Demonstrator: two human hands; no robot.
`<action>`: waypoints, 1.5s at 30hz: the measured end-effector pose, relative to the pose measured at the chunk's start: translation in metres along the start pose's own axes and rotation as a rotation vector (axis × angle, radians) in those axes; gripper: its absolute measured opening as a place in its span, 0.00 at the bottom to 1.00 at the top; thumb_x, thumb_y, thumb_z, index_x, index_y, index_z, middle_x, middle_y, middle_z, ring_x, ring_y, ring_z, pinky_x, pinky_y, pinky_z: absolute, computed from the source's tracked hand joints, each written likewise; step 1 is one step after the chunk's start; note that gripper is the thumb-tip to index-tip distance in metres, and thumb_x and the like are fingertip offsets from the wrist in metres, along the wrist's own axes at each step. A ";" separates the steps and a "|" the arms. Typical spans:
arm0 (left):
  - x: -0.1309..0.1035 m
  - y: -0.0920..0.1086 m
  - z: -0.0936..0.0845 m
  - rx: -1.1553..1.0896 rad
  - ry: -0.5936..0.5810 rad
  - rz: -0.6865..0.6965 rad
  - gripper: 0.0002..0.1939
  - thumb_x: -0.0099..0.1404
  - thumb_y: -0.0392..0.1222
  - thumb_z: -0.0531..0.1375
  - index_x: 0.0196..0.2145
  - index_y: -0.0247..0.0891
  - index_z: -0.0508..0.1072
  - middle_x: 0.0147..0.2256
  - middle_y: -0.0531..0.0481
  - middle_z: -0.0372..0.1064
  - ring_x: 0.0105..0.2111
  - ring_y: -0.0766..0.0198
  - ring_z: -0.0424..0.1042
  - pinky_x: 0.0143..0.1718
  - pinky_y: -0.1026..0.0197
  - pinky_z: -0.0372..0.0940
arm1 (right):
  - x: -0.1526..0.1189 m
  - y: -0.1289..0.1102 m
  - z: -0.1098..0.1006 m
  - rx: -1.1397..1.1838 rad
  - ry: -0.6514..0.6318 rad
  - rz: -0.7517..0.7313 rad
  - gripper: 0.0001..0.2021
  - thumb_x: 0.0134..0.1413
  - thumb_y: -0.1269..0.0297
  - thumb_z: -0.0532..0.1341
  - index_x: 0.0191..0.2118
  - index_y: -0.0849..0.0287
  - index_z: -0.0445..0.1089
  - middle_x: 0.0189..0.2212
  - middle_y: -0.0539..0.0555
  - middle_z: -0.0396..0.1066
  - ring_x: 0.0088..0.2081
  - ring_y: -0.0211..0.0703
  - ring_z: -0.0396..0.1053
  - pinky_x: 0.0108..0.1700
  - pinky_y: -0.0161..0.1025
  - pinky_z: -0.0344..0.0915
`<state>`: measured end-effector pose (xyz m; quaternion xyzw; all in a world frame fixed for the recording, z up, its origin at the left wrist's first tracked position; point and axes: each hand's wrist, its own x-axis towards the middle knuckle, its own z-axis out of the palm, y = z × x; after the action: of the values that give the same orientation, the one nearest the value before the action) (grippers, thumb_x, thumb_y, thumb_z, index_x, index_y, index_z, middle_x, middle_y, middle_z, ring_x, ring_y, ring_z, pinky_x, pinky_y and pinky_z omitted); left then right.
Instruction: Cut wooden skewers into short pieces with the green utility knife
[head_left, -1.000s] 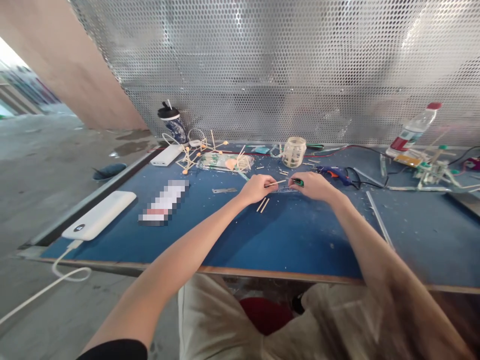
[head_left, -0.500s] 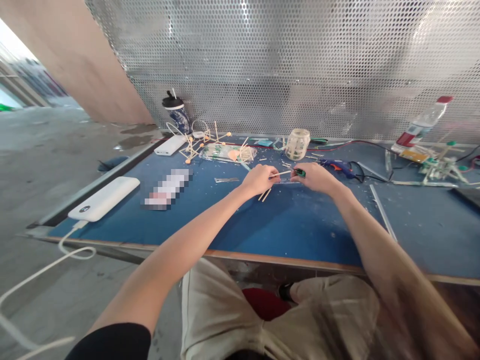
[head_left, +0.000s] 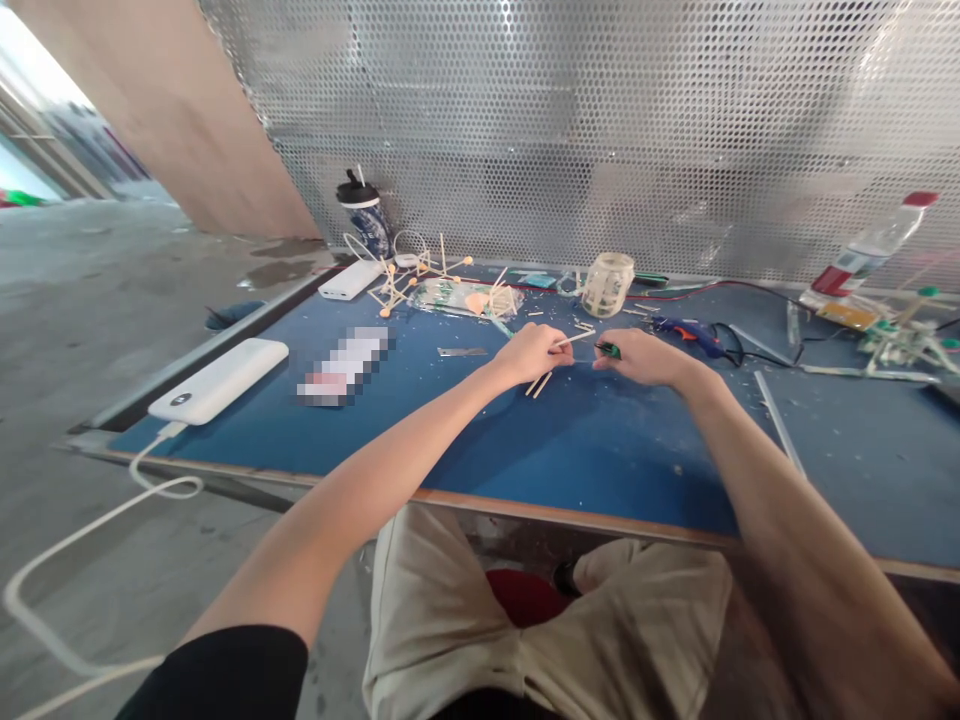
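Far left of the frame: white power bank [head_left: 221, 382] on the blue table [head_left: 592, 460], white cable [head_left: 169, 488] plugged in and looping down past the edge. Right of it, a pixelated flat item [head_left: 346, 366], can't make out what. Above that, a white box [head_left: 350, 280], then a patterned cup [head_left: 371, 228] with black lid and straw, near the perforated metal screen [head_left: 562, 120]. Next, a stick frame [head_left: 386, 290] with orange-ish balls at its joints, a clear packet [head_left: 442, 296] beside it, and a flat metal strip [head_left: 462, 352] lower down.

Centre: left hand [head_left: 534, 352], fingers pinched on a wooden stick [head_left: 577, 338]; the stick's free end points right and slightly up, toward the other hand. Two loose sticks [head_left: 538, 384] lie just below this hand. Right hand [head_left: 634, 356], right of centre, is curled around a small green-and-black tool [head_left: 611, 350]; mostly covered by the fingers, type unclear. Gap between the two hands. Round pale jar-like container [head_left: 606, 285] sits above them.

Then a blue glue gun [head_left: 690, 335] with black cord, a pale narrow strip [head_left: 780, 425] below it. Far right: tilted bottle [head_left: 874, 248], red cap and label, and a messy stick assembly [head_left: 896, 330] with green bits.
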<state>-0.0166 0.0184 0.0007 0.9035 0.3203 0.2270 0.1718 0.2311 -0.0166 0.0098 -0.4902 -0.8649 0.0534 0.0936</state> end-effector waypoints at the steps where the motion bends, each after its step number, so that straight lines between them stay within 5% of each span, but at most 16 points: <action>1: 0.000 0.001 0.000 -0.008 -0.005 0.005 0.09 0.65 0.42 0.61 0.34 0.39 0.80 0.30 0.48 0.79 0.34 0.61 0.76 0.36 0.61 0.60 | 0.000 0.000 0.000 0.001 -0.006 0.001 0.10 0.66 0.56 0.59 0.36 0.57 0.69 0.35 0.54 0.75 0.36 0.44 0.70 0.41 0.40 0.64; 14: 0.002 -0.001 0.001 -0.066 0.017 -0.034 0.12 0.67 0.47 0.61 0.37 0.38 0.81 0.32 0.47 0.79 0.32 0.63 0.75 0.35 0.61 0.60 | -0.003 0.008 -0.001 0.051 0.111 0.076 0.11 0.62 0.53 0.61 0.37 0.55 0.72 0.38 0.57 0.77 0.38 0.48 0.73 0.39 0.41 0.62; 26: 0.001 -0.005 0.005 -0.053 0.070 -0.090 0.12 0.69 0.49 0.59 0.39 0.42 0.80 0.39 0.48 0.81 0.39 0.61 0.78 0.38 0.60 0.63 | -0.009 0.010 -0.003 0.164 0.276 0.070 0.11 0.63 0.58 0.59 0.45 0.54 0.76 0.45 0.56 0.79 0.46 0.50 0.75 0.51 0.47 0.68; 36: 0.000 -0.003 0.008 -0.035 0.083 -0.105 0.11 0.69 0.49 0.59 0.40 0.43 0.79 0.38 0.50 0.81 0.39 0.60 0.77 0.37 0.60 0.62 | -0.004 0.009 0.002 0.173 0.218 0.060 0.08 0.60 0.61 0.59 0.38 0.54 0.76 0.38 0.54 0.79 0.40 0.48 0.75 0.46 0.43 0.66; 45: 0.002 -0.004 0.006 -0.057 0.067 -0.082 0.10 0.68 0.47 0.60 0.39 0.43 0.79 0.38 0.50 0.81 0.40 0.60 0.77 0.39 0.59 0.63 | -0.008 0.012 -0.001 0.238 0.304 0.126 0.10 0.58 0.57 0.60 0.34 0.55 0.75 0.32 0.50 0.78 0.34 0.45 0.73 0.41 0.40 0.67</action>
<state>-0.0144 0.0216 -0.0057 0.8762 0.3563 0.2590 0.1957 0.2456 -0.0172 0.0076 -0.5313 -0.7960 0.0864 0.2767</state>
